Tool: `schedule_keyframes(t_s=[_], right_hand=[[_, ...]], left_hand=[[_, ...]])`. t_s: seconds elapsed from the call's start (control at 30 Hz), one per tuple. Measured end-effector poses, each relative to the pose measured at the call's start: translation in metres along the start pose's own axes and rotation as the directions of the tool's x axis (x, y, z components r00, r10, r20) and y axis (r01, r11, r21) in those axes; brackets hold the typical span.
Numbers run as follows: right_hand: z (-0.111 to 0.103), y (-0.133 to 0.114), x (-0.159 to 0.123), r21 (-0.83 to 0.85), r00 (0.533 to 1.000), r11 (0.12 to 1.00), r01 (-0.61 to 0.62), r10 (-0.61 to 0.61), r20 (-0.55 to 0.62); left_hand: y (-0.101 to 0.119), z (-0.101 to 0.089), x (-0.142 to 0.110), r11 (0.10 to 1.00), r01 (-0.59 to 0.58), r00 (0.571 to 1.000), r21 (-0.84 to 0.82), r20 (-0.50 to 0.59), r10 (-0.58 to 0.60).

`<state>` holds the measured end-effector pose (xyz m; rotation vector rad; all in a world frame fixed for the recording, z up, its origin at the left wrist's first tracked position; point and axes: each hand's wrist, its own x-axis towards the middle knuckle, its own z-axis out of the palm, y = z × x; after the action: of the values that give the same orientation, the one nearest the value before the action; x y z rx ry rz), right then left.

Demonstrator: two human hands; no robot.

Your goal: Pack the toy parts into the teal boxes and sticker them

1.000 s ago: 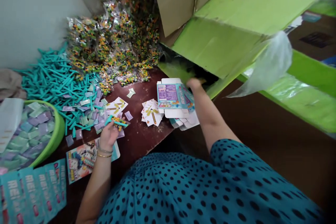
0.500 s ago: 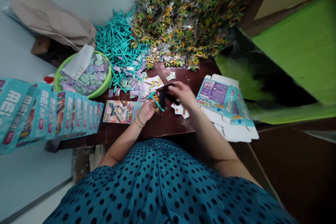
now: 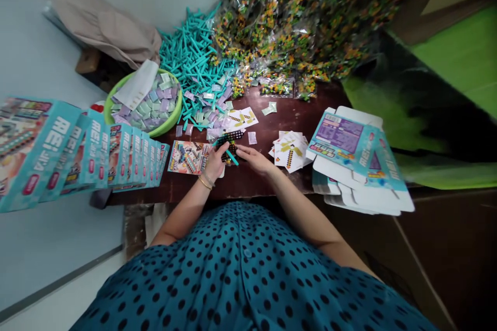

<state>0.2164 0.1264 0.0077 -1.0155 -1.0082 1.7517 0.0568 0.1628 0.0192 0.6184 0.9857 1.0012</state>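
Observation:
My left hand (image 3: 215, 163) is closed around a small bundle over the table's front edge. In it I see black blocks with rows of holes (image 3: 235, 135) and a teal stick (image 3: 232, 158); a small packet of coloured bits is partly hidden among them. My right hand (image 3: 256, 159) is beside the bundle, its fingers stretched out and their tips at the black blocks. Under my left wrist lies a printed teal box (image 3: 188, 156). White printed cards (image 3: 290, 151) are stacked to the right, with more cards (image 3: 240, 118) behind the bundle.
Teal sticks (image 3: 194, 62) and small sachets are heaped at the back left, beside a green tub (image 3: 177, 114) of sachets. Clear bags of coloured pieces (image 3: 279, 26) pile up behind. Flattened cartons (image 3: 337, 139) lie right; upright boxes (image 3: 77, 150) line the left.
My right hand has come from the green carton at the right to my left hand, bringing the black blocks. They are now in my left hand. The view has swung left.

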Motion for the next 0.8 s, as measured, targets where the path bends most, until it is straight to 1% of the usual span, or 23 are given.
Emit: schedule_keyframes(t_s=[0.07,0.13,0.17,0.2,0.23,0.27,0.3,0.33,0.37,0.4,0.43,0.47,0.5,0.57,0.6,0.63,0.67,0.7,0.73,0.77,0.8], right_hand=[[0.004,0.016,-0.007,0.190,0.994,0.982,0.010,0.011,-0.108],[0.000,0.029,-0.017,0.300,0.984,0.954,-0.007,0.060,-0.168],[-0.005,0.034,-0.022,0.332,0.977,0.943,-0.025,0.093,-0.190],[-0.012,0.038,-0.028,0.358,0.968,0.932,-0.053,0.136,-0.210],[-0.019,0.041,-0.034,0.378,0.957,0.921,-0.090,0.185,-0.224],[-0.027,0.042,-0.039,0.394,0.943,0.910,-0.129,0.235,-0.234],[-0.034,0.043,-0.044,0.406,0.930,0.899,-0.167,0.280,-0.237],[-0.039,0.043,-0.048,0.415,0.920,0.888,-0.197,0.314,-0.235],[-0.041,0.043,-0.051,0.424,0.915,0.879,-0.217,0.334,-0.224],[-0.041,0.042,-0.052,0.432,0.918,0.872,-0.228,0.341,-0.203],[-0.037,0.040,-0.051,0.439,0.926,0.868,-0.232,0.335,-0.173],[-0.030,0.037,-0.048,0.446,0.938,0.864,-0.232,0.321,-0.134],[-0.020,0.034,-0.042,0.452,0.950,0.863,-0.226,0.297,-0.091],[0.003,0.027,-0.026,0.452,0.971,0.865,-0.216,0.240,0.004],[0.016,0.024,-0.016,0.442,0.976,0.872,-0.212,0.214,0.046],[0.028,0.020,-0.006,0.422,0.978,0.883,-0.206,0.191,0.077],[0.038,0.017,0.003,0.388,0.981,0.901,-0.194,0.174,0.086],[0.046,0.014,0.012,0.333,0.985,0.927,-0.174,0.159,0.073],[0.052,0.010,0.019,0.250,0.989,0.957,-0.148,0.143,0.038],[0.055,0.006,0.024,0.136,0.993,0.984,-0.118,0.120,-0.010],[0.056,0.000,0.029,-0.007,0.994,0.995,-0.098,0.097,-0.051]], left_hand=[[-0.003,0.000,-0.001,0.998,-0.021,0.999,0.059,0.037,0.019],[-0.005,-0.004,-0.007,0.979,-0.091,0.991,0.180,0.117,0.071],[-0.006,-0.009,-0.013,0.945,-0.161,0.978,0.285,0.172,0.115],[-0.007,-0.015,-0.020,0.869,-0.256,0.957,0.422,0.235,0.168],[-0.008,-0.023,-0.028,0.735,-0.357,0.929,0.577,0.301,0.215],[-0.010,-0.031,-0.036,0.547,-0.432,0.902,0.717,0.356,0.245],[-0.011,-0.040,-0.043,0.342,-0.456,0.886,0.821,0.384,0.260],[-0.011,-0.048,-0.049,0.152,-0.438,0.881,0.886,0.389,0.270],[-0.011,-0.055,-0.053,0.009,-0.393,0.883,0.919,0.375,0.283],[-0.008,-0.061,-0.055,-0.072,-0.346,0.885,0.935,0.351,0.307],[-0.004,-0.064,-0.057,-0.096,-0.315,0.879,0.944,0.328,0.346],[0.003,-0.066,-0.057,-0.074,-0.311,0.860,0.947,0.314,0.401],[0.012,-0.067,-0.058,-0.023,-0.336,0.830,0.941,0.308,0.466],[0.035,-0.064,-0.059,0.126,-0.431,0.753,0.893,0.279,0.596],[0.046,-0.062,-0.061,0.213,-0.474,0.728,0.854,0.245,0.640],[0.057,-0.061,-0.062,0.304,-0.500,0.723,0.811,0.198,0.662],[0.066,-0.059,-0.063,0.392,-0.507,0.735,0.768,0.147,0.661],[0.072,-0.058,-0.063,0.465,-0.497,0.757,0.732,0.105,0.645],[0.075,-0.057,-0.063,0.513,-0.481,0.780,0.711,0.079,0.621],[0.075,-0.056,-0.062,0.530,-0.465,0.796,0.709,0.073,0.601],[0.071,-0.054,-0.060,0.520,-0.456,0.806,0.722,0.087,0.586]])
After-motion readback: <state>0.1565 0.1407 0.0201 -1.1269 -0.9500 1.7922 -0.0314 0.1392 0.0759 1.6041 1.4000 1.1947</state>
